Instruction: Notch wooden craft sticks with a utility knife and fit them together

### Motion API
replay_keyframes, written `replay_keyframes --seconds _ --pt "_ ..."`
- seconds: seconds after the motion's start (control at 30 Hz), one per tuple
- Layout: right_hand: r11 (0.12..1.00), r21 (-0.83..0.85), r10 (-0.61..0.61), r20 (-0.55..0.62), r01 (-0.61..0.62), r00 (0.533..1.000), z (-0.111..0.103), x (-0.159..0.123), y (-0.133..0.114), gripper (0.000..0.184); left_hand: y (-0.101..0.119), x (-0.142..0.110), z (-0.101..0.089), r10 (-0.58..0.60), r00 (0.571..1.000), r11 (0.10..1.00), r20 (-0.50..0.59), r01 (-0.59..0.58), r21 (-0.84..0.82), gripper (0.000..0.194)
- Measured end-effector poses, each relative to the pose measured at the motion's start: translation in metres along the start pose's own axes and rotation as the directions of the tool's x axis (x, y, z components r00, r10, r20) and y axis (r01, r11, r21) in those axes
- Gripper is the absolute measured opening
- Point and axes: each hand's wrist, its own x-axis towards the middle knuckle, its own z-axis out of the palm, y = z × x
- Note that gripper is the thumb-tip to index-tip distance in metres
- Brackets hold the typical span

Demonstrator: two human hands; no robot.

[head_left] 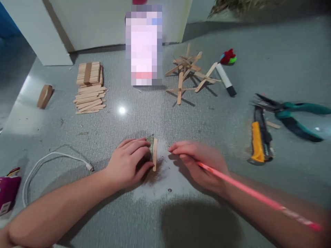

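Observation:
My left hand (130,160) rests on the floor, fingers curled, its thumb at the lower end of a single popsicle stick (155,154). Along that stick's left side a greenish, see-through strip with marks, like a ruler (151,142), shows partly from beneath my fingers. To the right, apart from the stick, my right hand (200,162) is closed round a red pencil (240,184). The pencil's back end points to the lower right, over my forearm; its tip is hidden or blurred at my fingers.
Popsicle sticks lie in a banded bundle (88,73) and a loose pile (90,100). Joined sticks (184,69), a white marker (226,79), pliers (284,110) and a yellow cutter (257,141) lie right. A white cable (54,153) curls left. A lit, blurred screen (143,48) stands behind.

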Motion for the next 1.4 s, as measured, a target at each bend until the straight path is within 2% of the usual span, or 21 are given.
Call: replay_keyframes --seconds 0.03,0.1,0.2,0.33,0.5,0.63,0.73,0.93,1.0,1.1,1.4 --pt "0.991 -0.087 -0.094 0.062 0.099 0.994 -0.001 0.000 0.001 0.013 0.000 -0.001 0.000 0.005 1.000 1.000 -0.007 -0.005 0.018 0.021" --pt "0.960 -0.182 -0.188 0.144 0.213 0.971 -0.002 0.000 0.004 0.014 0.000 -0.002 0.002 0.019 0.999 0.998 -0.027 -0.017 0.061 0.015" --pt "0.932 -0.252 -0.218 0.187 0.261 0.958 0.002 0.001 0.009 0.024 -0.001 -0.004 0.003 0.035 0.998 0.991 -0.046 -0.028 0.130 0.014" --pt "0.916 -0.307 -0.198 0.215 0.259 0.956 0.015 0.006 0.015 0.028 -0.004 -0.002 0.004 0.016 0.999 0.982 -0.049 -0.006 0.189 0.020" --pt "0.916 -0.305 -0.172 0.290 0.261 0.941 0.025 0.010 0.019 0.040 -0.011 0.006 0.007 -0.065 0.995 0.980 -0.071 0.077 0.183 0.013" --pt "0.922 -0.288 -0.169 0.307 0.261 0.937 0.024 0.012 0.018 0.027 -0.017 0.008 0.010 -0.146 0.984 0.974 -0.104 0.162 0.161 0.025" --pt "0.930 -0.268 -0.171 0.294 0.253 0.940 0.024 0.013 0.019 0.019 -0.021 0.008 0.011 -0.154 0.983 0.975 -0.100 0.168 0.144 0.030" --pt "0.940 -0.248 -0.166 0.265 0.233 0.950 0.022 0.011 0.027 0.014 -0.012 0.002 0.010 -0.162 0.986 0.974 -0.041 0.167 0.151 0.034" --pt "0.940 -0.249 -0.166 0.269 0.235 0.949 0.019 0.010 0.029 0.024 -0.005 -0.002 0.010 -0.194 0.981 0.967 -0.020 0.195 0.167 0.035" --pt "0.937 -0.262 -0.156 0.273 0.230 0.949 0.015 0.010 0.032 0.036 0.005 -0.004 0.009 -0.268 0.963 0.947 0.010 0.262 0.187 0.035" --pt "0.950 -0.275 -0.073 0.272 0.150 0.960 0.006 0.016 0.035 0.038 0.028 0.008 0.007 -0.516 0.855 0.839 0.059 0.490 0.234 0.037"
